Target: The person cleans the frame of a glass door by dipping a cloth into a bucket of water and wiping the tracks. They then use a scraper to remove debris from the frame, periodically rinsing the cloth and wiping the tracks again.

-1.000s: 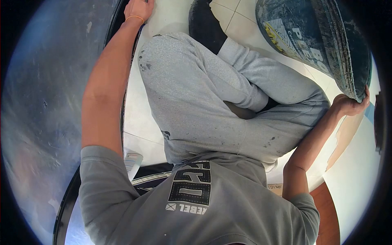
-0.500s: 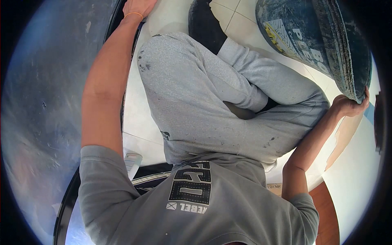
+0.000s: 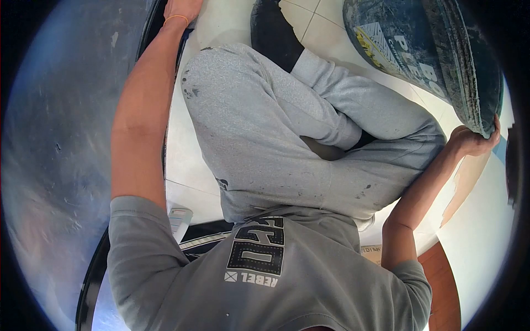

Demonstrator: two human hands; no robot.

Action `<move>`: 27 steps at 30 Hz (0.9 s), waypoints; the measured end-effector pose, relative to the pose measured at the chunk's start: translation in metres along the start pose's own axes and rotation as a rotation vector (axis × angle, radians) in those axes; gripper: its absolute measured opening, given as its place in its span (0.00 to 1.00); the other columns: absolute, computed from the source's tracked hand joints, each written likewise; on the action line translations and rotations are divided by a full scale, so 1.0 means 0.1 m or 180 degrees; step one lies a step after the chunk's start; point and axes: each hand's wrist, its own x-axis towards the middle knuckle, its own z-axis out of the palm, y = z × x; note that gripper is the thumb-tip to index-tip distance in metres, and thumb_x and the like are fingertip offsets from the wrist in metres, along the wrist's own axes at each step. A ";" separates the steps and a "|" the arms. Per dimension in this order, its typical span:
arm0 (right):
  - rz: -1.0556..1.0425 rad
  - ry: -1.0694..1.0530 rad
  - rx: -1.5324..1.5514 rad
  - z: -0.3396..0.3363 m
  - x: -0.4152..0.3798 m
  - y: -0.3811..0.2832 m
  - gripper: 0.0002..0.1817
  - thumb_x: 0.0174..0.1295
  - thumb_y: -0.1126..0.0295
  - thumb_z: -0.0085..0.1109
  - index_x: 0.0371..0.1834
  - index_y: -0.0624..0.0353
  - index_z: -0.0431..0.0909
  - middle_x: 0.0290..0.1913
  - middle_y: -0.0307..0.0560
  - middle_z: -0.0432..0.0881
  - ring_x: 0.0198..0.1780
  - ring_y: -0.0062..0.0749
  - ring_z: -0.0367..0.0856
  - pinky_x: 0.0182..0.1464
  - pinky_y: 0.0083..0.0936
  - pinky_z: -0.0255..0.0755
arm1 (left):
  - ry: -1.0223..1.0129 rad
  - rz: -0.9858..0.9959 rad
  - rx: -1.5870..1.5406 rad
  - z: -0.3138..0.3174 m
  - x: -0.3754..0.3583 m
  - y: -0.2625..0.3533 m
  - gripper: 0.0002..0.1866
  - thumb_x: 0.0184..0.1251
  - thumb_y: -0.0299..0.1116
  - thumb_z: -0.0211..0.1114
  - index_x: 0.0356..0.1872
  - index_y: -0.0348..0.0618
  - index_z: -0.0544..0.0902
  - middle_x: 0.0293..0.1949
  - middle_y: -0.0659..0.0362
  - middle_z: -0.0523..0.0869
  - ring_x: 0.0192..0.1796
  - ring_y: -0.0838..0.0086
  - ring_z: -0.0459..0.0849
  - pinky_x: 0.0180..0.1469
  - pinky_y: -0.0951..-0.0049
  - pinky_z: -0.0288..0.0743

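My right hand (image 3: 473,141) is closed on the lower rim of a large dark bucket (image 3: 411,52), fingers curled round its edge. The bucket lies tilted at the upper right; its rim is crusted with residue and its side carries worn white letters and a yellow label. At the top left, my left hand (image 3: 183,7) rests by the black edge of a big dark, scuffed glossy panel (image 3: 72,132). An orange band circles that wrist. The left fingers are cut off by the frame's top edge, so their grip does not show.
My crossed legs in grey sweatpants (image 3: 276,127) fill the middle of the pale tiled floor (image 3: 187,190). A small white device (image 3: 179,220) lies by my left hip. A piece of cardboard (image 3: 464,185) is under my right hand, and a reddish-brown surface (image 3: 441,287) lies at lower right.
My left hand and the knee near it appear slightly farther left. My right hand keeps its hold on the bucket rim, with almost no other movement.
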 end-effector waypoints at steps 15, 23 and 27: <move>0.0138 0.0050 0.0154 0.03 0.00 -0.04 0.23 0.68 0.64 0.38 0.43 0.70 0.82 0.48 0.52 0.75 0.54 0.45 0.79 0.62 0.39 0.74 | -0.1618 0.0724 0.0679 -0.62 -0.19 0.17 0.30 0.63 0.35 0.60 0.68 0.43 0.70 0.56 0.38 0.81 0.58 0.46 0.80 0.61 0.58 0.73; 0.0087 0.0004 0.0308 -0.03 0.05 0.09 0.21 0.67 0.66 0.39 0.43 0.71 0.81 0.47 0.53 0.77 0.53 0.44 0.80 0.61 0.39 0.75 | -0.1551 0.0505 0.1268 -0.40 -0.03 0.10 0.20 0.66 0.25 0.55 0.60 0.37 0.73 0.52 0.36 0.82 0.56 0.43 0.80 0.56 0.50 0.74; -0.0085 -0.0066 0.0200 -0.08 0.07 0.15 0.20 0.67 0.68 0.40 0.45 0.72 0.81 0.46 0.53 0.77 0.52 0.43 0.80 0.60 0.38 0.75 | -0.1415 0.0869 0.0801 -0.37 -0.02 -0.09 0.17 0.66 0.23 0.54 0.55 0.34 0.76 0.50 0.35 0.83 0.55 0.43 0.81 0.53 0.50 0.75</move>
